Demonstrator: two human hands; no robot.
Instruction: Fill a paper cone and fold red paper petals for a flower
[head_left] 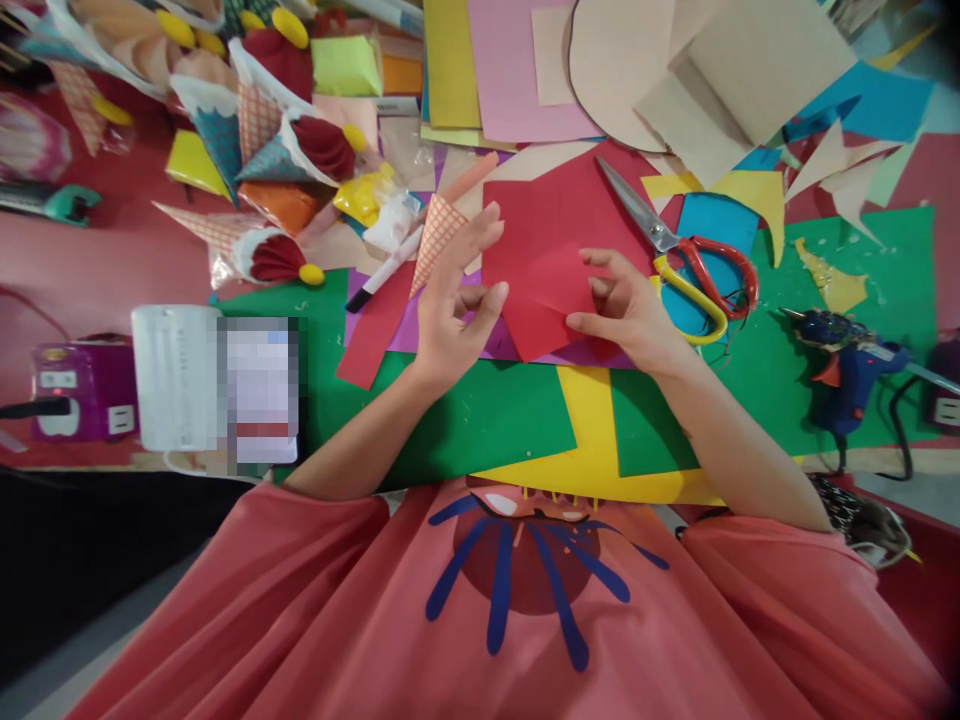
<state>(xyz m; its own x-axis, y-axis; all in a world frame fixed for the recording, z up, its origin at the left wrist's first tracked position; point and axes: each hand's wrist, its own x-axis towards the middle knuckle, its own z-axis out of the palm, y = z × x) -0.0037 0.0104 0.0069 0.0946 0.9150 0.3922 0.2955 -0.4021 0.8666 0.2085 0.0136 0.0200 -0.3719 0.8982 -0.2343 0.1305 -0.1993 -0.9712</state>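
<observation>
My left hand (pixel 454 310) hovers over the papers, its thumb and fingers apart and nothing visible between them. Just behind its fingers shows an orange-checked paper cone (pixel 437 240), partly covered by the hand; whether they touch I cannot tell. To the right, my right hand (pixel 630 310) is held with curved, parted fingers, also without anything in it. Between and below the hands lies red paper (pixel 540 260), on top of purple paper (pixel 480 340). Scissors (pixel 667 245) with one red and one yellow handle rest beside my right hand, blades partly spread.
A blue glue gun (pixel 859 385) lies at the right on the green sheet (pixel 772 400). Finished paper cones (pixel 262 150) crowd the upper left. A phone (pixel 262 390), a white box (pixel 176 380) and a purple power strip (pixel 82 390) sit at left. Paper sheets (pixel 525 60) pile up at the back.
</observation>
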